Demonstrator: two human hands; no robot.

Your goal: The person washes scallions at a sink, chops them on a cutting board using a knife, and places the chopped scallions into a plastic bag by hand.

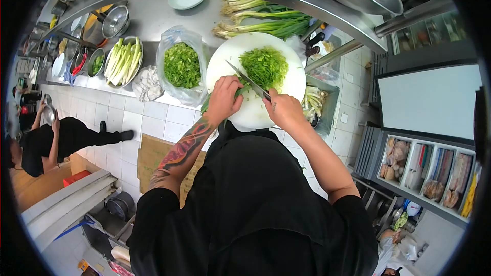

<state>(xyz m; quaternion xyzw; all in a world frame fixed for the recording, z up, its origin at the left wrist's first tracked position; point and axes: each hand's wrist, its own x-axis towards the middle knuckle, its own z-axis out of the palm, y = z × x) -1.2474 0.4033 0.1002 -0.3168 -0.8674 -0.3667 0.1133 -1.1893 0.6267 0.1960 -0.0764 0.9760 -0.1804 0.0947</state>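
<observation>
Knife [248,80] — in right hand [284,109], greens [240,91] — under left hand [224,94]

Knife [249,80] slants beside chopped greens [265,66] (heaped)

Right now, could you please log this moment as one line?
left hand: holding long greens | right hand: gripping knife | white board: chopped greens heaped beside knife

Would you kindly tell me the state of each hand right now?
Left hand: curled, holding green leaves against the white board.
Right hand: closed, holding the knife.
</observation>
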